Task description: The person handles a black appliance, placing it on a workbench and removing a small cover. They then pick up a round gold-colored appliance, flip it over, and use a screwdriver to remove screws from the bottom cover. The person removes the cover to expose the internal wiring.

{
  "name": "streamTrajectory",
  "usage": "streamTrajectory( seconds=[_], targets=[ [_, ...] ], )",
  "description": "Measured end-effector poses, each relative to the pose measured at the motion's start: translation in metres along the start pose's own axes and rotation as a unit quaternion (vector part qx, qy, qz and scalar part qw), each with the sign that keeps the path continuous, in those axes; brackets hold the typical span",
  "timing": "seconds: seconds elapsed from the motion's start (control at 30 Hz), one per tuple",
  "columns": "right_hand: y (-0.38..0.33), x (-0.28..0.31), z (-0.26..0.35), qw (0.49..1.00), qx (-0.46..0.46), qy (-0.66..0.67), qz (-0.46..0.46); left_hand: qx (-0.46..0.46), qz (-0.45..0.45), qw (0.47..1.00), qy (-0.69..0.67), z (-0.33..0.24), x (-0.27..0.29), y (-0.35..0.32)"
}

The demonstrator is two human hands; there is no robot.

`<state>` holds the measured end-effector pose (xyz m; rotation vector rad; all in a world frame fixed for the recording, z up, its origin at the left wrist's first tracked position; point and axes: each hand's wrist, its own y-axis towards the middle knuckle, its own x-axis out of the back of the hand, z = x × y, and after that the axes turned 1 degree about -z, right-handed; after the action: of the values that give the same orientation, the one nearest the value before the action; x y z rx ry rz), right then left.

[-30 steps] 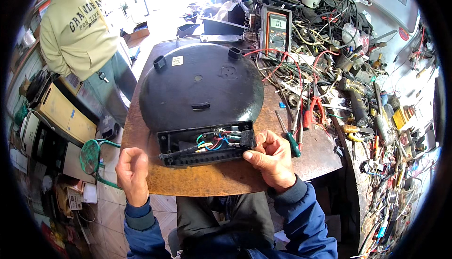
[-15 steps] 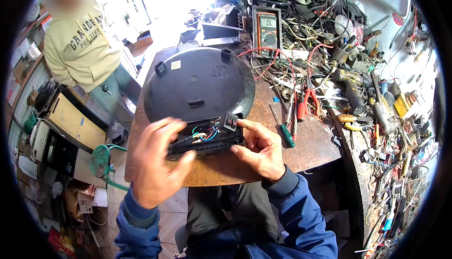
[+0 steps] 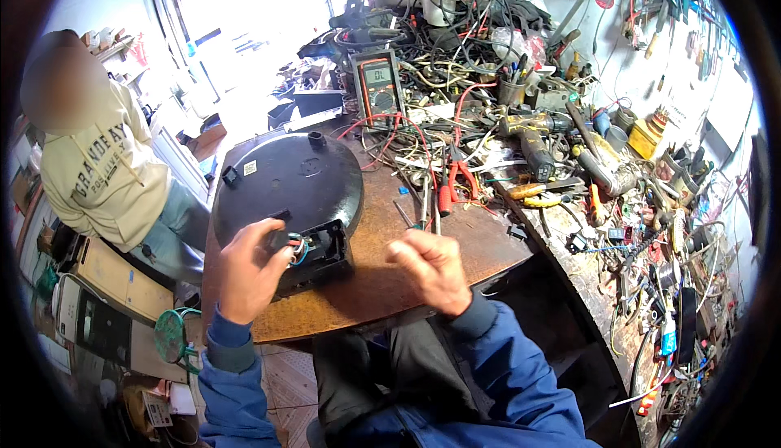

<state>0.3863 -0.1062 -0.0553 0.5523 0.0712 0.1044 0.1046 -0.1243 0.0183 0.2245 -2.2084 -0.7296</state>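
Observation:
A round black appliance base (image 3: 285,179) lies on the wooden table, underside up. Its opened housing (image 3: 329,265) faces me, with blue and other coloured wires (image 3: 299,249) showing inside. My left hand (image 3: 250,273) is at the housing's left side, thumb and fingers closed around a small black part (image 3: 277,243) beside the wires. To the right of the housing, my right hand (image 3: 431,270) hovers apart from it over the table, fingers curled in. Whether anything small is inside those fingers is hidden.
A multimeter (image 3: 379,86) with red leads stands behind the base. Red-handled pliers (image 3: 464,173) and screwdrivers (image 3: 425,204) lie on the table's right side. Tangled cables and tools crowd the bench (image 3: 561,244) at right. Another person (image 3: 106,155) stands at far left.
My right hand has left the housing and curled its fingers. The left hand has come onto the black part at the housing. The view has turned right.

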Motion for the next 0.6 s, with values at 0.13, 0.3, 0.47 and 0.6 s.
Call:
streamTrajectory(
  seconds=[0.13,0.3,0.47,0.6],
  targets=[
    [0.011,0.067,0.014,0.995,-0.074,-0.005,-0.064,-0.031,-0.068,0.995,0.064,0.015,-0.005,-0.024],
    [0.048,0.113,0.016,0.923,-0.062,-0.371,-0.080,-0.063,-0.104,0.991,0.063,0.019,-0.012,-0.025],
    [0.092,0.101,-0.012,0.855,-0.083,-0.510,0.055,-0.053,-0.092,0.991,0.084,0.019,-0.001,-0.026],
    [0.114,0.095,-0.047,0.816,-0.058,-0.562,0.126,0.005,-0.060,0.997,0.055,0.005,0.002,-0.015]
  ],
)
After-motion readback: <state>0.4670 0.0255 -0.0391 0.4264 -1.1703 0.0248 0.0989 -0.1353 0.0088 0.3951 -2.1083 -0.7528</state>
